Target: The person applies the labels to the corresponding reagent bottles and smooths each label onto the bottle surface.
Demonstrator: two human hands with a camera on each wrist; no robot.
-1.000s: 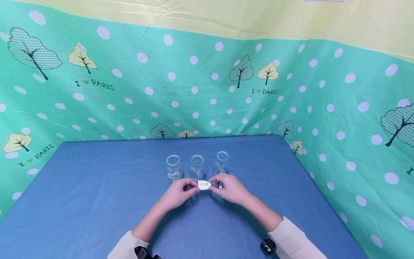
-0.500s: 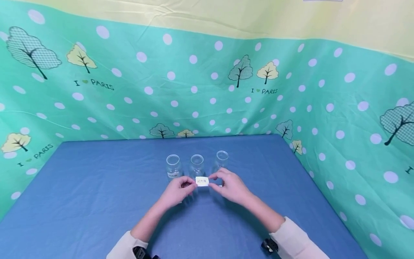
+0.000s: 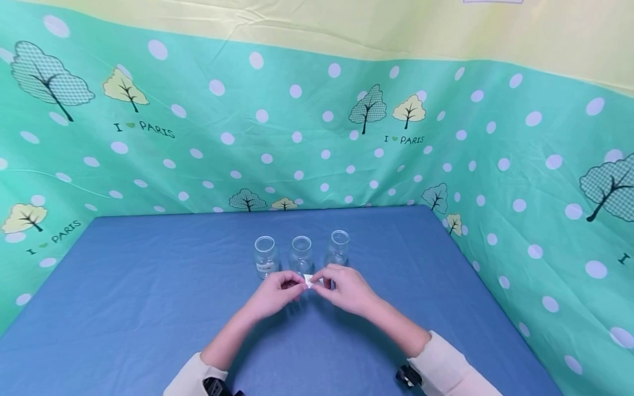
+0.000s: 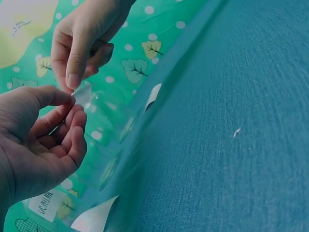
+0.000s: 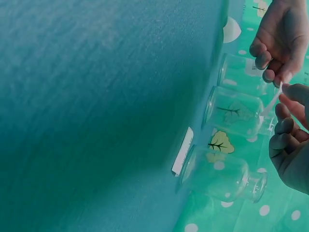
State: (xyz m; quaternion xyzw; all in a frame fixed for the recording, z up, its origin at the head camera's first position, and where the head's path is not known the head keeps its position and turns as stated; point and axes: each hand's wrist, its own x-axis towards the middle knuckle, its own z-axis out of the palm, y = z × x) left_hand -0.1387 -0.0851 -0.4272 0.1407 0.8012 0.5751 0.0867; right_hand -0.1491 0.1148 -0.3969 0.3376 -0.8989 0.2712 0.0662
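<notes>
A small white label (image 3: 308, 279) is between my two hands, in front of the middle glass jar (image 3: 301, 256). My left hand (image 3: 274, 293) pinches its left end between thumb and forefinger. The thumb and forefinger of my right hand (image 3: 350, 290) pinch at that same end, so the fingertips of both hands meet and partly cover it. In the right wrist view the label (image 5: 273, 102) appears edge-on as a thin strip. The left glass jar (image 3: 265, 254) has a white label with handwritten characters (image 4: 46, 205) on its side. On the right jar (image 3: 339, 246) no label shows.
A blue cloth (image 3: 148, 297) covers the table. White paper pieces lie near the jars, one beside the left jar (image 4: 96, 217) and a slip (image 5: 183, 151) by the right jar. A tiny white scrap (image 4: 236, 132) lies nearer. A patterned green curtain (image 3: 297, 154) hangs behind.
My right hand has moved left from the label's right end to its left end, beside my left fingertips. The label's writing, readable before, is now mostly covered.
</notes>
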